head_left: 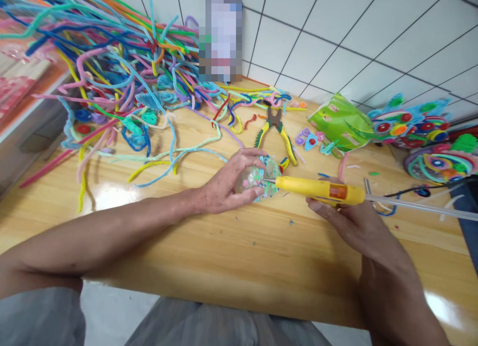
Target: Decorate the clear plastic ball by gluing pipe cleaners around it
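My left hand (231,181) is wrapped round a clear, rounded plastic piece (271,179) with blue and green bits on it, low over the wooden table. What exactly this piece is cannot be made out. In my right hand (351,219) is a yellow hot glue gun (313,188), gripped from below, with a long clear glue stick (421,206) coming out of its back end. The gun's metal nozzle points left, right at the plastic piece, between my left thumb and fingers; whether it touches is unclear.
Tangled, many-coloured pipe cleaners (123,72) cover the back left. Yellow-green pliers (275,129) lie open behind my hands, beside small coiled shapes (309,139) and a green packet (341,122). Colourful decorated pieces (440,159) stand at the right. A tiled wall (336,32) rises behind.
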The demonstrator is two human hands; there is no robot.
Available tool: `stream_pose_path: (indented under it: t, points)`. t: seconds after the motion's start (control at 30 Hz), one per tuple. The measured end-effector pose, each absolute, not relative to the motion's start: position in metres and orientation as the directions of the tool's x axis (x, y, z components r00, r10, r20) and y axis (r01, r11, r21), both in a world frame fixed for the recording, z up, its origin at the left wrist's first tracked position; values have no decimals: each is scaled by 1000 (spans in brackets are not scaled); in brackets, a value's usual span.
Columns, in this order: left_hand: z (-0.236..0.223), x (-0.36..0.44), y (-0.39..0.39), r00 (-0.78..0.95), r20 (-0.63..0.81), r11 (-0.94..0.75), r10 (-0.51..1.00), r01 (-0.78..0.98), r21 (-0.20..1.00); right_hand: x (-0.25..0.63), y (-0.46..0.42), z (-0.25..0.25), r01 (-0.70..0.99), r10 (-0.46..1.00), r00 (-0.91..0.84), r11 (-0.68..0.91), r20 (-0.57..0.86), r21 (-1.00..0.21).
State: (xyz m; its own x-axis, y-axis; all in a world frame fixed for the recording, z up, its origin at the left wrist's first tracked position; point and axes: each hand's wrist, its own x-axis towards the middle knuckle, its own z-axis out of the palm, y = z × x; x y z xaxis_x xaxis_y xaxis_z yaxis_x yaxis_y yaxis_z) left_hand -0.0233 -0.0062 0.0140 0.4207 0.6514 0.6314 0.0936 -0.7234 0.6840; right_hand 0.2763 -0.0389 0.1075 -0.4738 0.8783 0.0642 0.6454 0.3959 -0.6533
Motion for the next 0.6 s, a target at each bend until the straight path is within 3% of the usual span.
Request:
stream_pose_path:
  t: [0.3,0.6]
  points:
    - [14,-23,-6,421,618,-715,664,115,690,276,-42,106,688,912,-408,336,41,-643]
    - [14,-23,-5,422,645,-739,637,98,667,278,-42,103,689,901,-426,378,76,-618]
